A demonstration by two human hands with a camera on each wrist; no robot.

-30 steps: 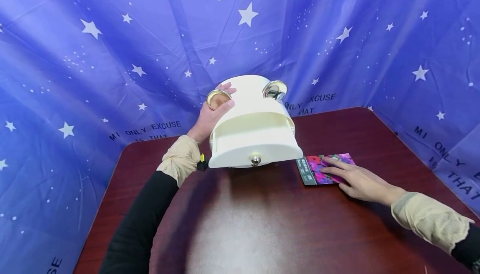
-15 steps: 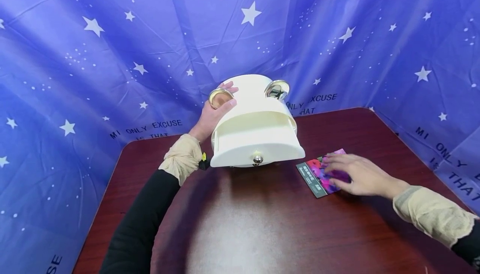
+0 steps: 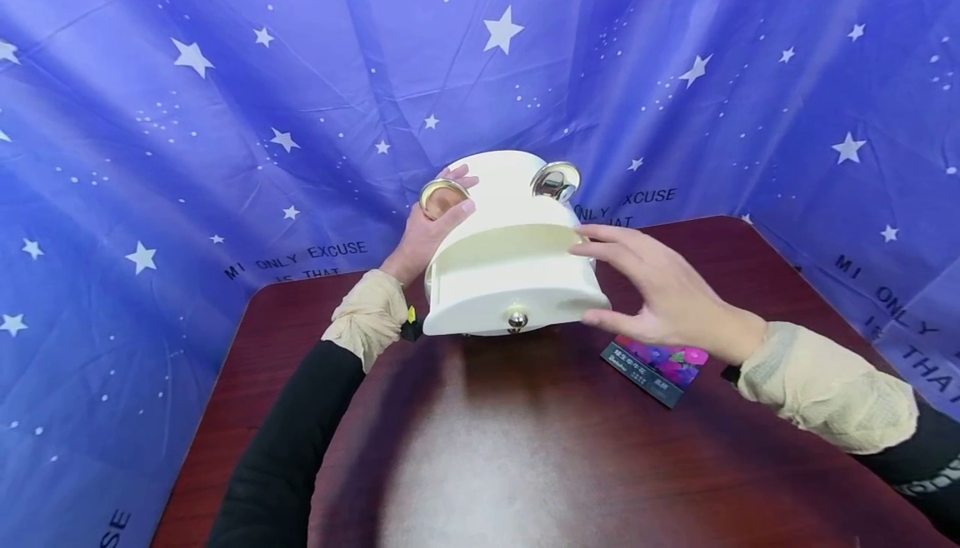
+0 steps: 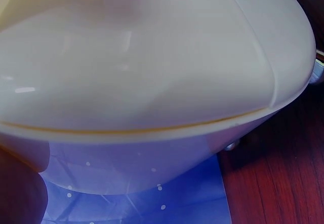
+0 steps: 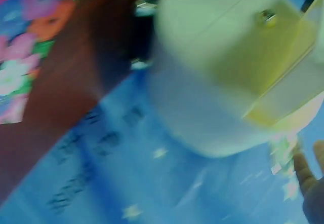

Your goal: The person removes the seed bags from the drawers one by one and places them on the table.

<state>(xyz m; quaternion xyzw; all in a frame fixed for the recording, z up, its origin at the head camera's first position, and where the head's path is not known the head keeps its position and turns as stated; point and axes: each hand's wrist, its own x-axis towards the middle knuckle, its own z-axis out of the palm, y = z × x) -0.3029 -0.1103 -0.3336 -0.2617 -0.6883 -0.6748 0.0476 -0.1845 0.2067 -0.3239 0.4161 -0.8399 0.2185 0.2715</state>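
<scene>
Your left hand [image 3: 423, 227] curls round the box [image 3: 510, 248] at its far left side, by the gold ring [image 3: 441, 191]. Your right hand [image 3: 660, 294], fingers straight and apart, sits at the drawer [image 3: 513, 302] right end. Card [image 3: 658, 362] lies on the tabletop [image 3: 525, 465], just under that wrist.

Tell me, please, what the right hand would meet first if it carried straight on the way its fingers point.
Most likely the white box: the right hand points left at its open drawer, fingertips seemingly just short of the edge, though depth is unclear.
</scene>
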